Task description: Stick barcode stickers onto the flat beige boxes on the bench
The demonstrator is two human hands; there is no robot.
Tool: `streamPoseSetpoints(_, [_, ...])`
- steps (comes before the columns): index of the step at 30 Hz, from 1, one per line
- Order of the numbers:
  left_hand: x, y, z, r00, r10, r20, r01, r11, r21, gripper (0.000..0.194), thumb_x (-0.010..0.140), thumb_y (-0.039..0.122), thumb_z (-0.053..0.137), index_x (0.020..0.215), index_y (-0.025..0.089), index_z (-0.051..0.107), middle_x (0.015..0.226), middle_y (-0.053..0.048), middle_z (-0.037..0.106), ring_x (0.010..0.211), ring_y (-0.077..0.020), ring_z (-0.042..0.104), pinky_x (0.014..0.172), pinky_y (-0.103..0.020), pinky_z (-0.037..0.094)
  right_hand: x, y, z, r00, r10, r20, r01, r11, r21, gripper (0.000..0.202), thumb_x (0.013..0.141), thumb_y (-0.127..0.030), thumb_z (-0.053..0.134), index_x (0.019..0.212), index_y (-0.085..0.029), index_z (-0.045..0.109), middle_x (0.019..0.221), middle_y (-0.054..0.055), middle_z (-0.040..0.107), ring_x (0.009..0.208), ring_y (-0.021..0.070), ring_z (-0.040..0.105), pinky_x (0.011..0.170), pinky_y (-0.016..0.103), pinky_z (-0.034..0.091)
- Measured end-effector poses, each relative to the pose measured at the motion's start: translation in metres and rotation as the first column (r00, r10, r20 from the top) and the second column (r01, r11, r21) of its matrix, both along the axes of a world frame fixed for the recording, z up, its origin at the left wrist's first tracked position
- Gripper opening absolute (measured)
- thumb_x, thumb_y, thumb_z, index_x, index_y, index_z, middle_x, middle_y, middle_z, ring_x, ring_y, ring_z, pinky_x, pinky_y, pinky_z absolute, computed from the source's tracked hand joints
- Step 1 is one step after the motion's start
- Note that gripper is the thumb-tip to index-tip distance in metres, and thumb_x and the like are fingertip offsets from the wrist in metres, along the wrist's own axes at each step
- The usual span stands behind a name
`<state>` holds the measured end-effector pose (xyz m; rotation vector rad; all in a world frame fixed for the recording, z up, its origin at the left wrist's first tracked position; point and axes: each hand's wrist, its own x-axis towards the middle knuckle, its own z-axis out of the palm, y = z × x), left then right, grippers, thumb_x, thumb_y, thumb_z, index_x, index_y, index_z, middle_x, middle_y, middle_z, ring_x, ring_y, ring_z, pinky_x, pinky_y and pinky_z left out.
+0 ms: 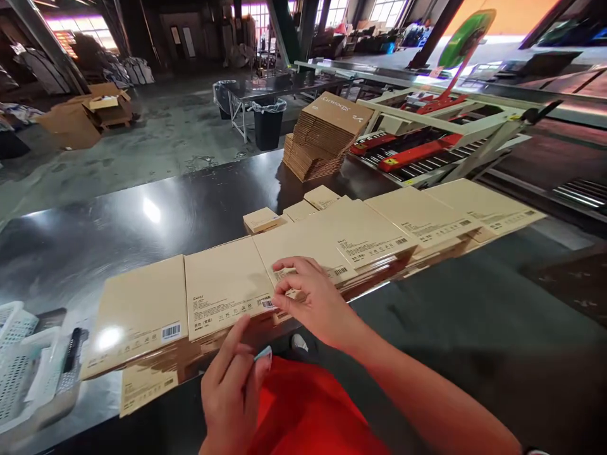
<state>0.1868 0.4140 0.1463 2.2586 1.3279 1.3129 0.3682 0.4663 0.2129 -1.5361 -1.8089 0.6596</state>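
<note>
Head view: the left hand's (232, 385) grip pinches a pale blue piece (263, 354), forefinger extended; the right hand (315, 303), fingers curled toward the thumb, hold unclear, reaches over flat boxes (225, 275) lining the surface's (203, 202) near edge.

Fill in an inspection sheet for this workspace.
Surface: shiny black tabletop, reflecting light.
Job's things: row of flat tan cardboard boxes; white barcode label on the leftmost.
Clutter: white perforated plastic basket, left; stack of brown folded cardboard, behind.
Hands: left hand holds a small light-blue piece; right hand is over the boxes, grip unclear.
Cables: nothing clearly seen.
Surroundings: black plastic bin, red-and-cream metal machine.
</note>
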Motion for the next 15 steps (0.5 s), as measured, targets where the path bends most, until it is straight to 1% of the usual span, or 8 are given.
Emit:
streamPoseSetpoints(2, [0.0,0.004,-0.004,0.999,0.0,-0.049,0.0,1.0,0.008,0.015,0.087,0.015,0.055,0.074,0.018,0.061,0.117,-0.013,0.068,0.089,-0.0173,0.069,0.068,-0.021,0.053,-0.003,0.008,-0.002,0.998,0.014,0.056,-0.01,0.998,-0.069,0.013,0.08,-0.022,0.065,0.067,-0.022,0.064,0.113,0.004,0.063,0.11,0.0241,0.052,0.097,0.047,0.035])
streamPoseSetpoints(5, [0.0,0.007,-0.007,0.999,0.015,-0.039,-0.015,1.0,-0.003,0.019,0.088,0.015,0.054,0.07,0.018,0.061,0.113,-0.013,0.069,0.085,-0.0166,0.07,0.067,-0.021,0.053,-0.01,0.011,-0.008,0.995,-0.005,0.1,0.016,0.994,-0.106,0.014,0.08,-0.023,0.065,0.066,-0.021,0.063,0.11,0.004,0.064,0.108,0.0234,0.052,0.094,0.046,0.033])
streamPoseSetpoints(8, [0.001,0.007,-0.007,1.0,0.015,-0.018,-0.015,1.0,-0.016,0.021,0.088,0.015,0.054,0.068,0.018,0.06,0.112,-0.013,0.07,0.077,-0.0144,0.07,0.063,-0.02,0.053,-0.014,0.011,-0.012,0.99,-0.022,0.138,0.035,0.995,-0.092,0.015,0.079,-0.021,0.064,0.064,-0.021,0.062,0.109,0.003,0.064,0.108,0.0234,0.051,0.092,0.045,0.031])
streamPoseSetpoints(12, [-0.001,0.007,-0.007,1.0,0.0,-0.011,0.0,1.0,-0.017,0.022,0.087,0.016,0.055,0.066,0.018,0.06,0.112,-0.013,0.071,0.074,-0.0148,0.071,0.061,-0.021,0.054,-0.015,0.011,-0.014,0.981,-0.036,0.188,0.049,0.997,-0.065,0.015,0.079,-0.018,0.063,0.064,-0.021,0.061,0.107,0.003,0.064,0.107,0.0233,0.052,0.09,0.044,0.031])
streamPoseSetpoints(15, [-0.003,0.008,-0.007,1.0,-0.01,-0.008,0.01,0.999,-0.036,0.02,0.087,0.016,0.055,0.069,0.018,0.062,0.113,-0.013,0.07,0.072,-0.0144,0.07,0.06,-0.021,0.054,-0.016,0.011,-0.018,0.972,-0.058,0.226,0.062,0.998,-0.013,0.015,0.079,-0.017,0.061,0.064,-0.021,0.059,0.105,0.003,0.064,0.104,0.023,0.052,0.088,0.043,0.032])
